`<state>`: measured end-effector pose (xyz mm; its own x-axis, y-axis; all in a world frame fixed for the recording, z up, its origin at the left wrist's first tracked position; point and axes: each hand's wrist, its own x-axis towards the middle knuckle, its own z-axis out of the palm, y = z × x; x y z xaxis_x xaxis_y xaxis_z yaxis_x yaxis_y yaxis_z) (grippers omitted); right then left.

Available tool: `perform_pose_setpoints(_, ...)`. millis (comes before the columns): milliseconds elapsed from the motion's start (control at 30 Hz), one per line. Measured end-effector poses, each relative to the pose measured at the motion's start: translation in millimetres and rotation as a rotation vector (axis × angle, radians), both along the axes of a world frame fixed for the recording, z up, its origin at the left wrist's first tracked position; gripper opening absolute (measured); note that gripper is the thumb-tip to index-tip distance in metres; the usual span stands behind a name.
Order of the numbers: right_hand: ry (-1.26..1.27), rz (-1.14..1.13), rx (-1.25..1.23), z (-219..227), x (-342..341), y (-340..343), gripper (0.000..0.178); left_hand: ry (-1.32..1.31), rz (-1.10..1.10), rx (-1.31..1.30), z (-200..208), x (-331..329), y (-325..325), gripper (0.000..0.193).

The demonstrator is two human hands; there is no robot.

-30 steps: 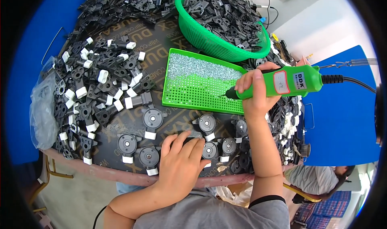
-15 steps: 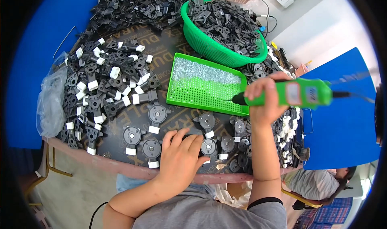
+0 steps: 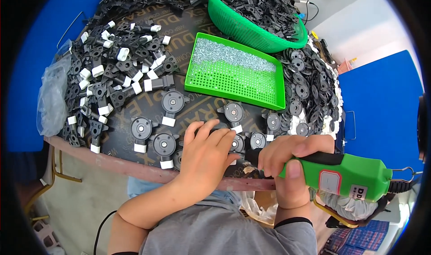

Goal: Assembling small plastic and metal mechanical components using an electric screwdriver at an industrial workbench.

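Left hand [image 3: 204, 154] flat, fingers spread, on black parts [image 3: 237, 143]; right hand [image 3: 287, 163] clamped on green screwdriver [image 3: 348, 176].

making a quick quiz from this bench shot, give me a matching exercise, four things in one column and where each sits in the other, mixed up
Things:
1. green basket
2. green perforated tray
3. green electric screwdriver
4. clear plastic bag

Places:
a. at the left edge of the table
b. in the right hand, near the table's front edge
c. at the far side, full of black parts
d. mid-table, with small screws heaped at its far end

Pairs: 1-c, 2-d, 3-b, 4-a
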<state>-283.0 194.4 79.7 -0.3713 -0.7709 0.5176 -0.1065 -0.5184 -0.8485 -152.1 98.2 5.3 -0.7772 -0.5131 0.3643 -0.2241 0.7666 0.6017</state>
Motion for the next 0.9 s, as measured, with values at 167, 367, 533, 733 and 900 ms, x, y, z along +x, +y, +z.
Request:
perform_pose_setpoints(167,0.072,-0.076,0.113,3.5,7.3,-0.7,0.035,-0.02,0.008,0.002,0.3,0.0,1.4,0.048)
perform_pose_setpoints(367,0.142,0.025,0.088,2.4,-0.5,-2.5,0.032,-0.031,0.015,-0.007,2.0,-4.7,2.0,0.047)
perform_pose_setpoints(533,0.116,-0.154,0.144,2.0,18.3,-9.6,0.03,-0.025,0.052,-0.107,-2.6,-8.8,9.5,0.052)
perform_pose_setpoints(733,0.074,-0.185,0.145,-0.6,9.0,-18.4,0.036,-0.05,0.106,-0.168,-8.4,-15.0,15.7,0.05)
perform_pose_setpoints(900,-0.061,0.198,-0.007,23.9,-33.4,-23.0,0.035,-0.051,0.032,-0.082,-3.7,-2.9,23.7,0.066)
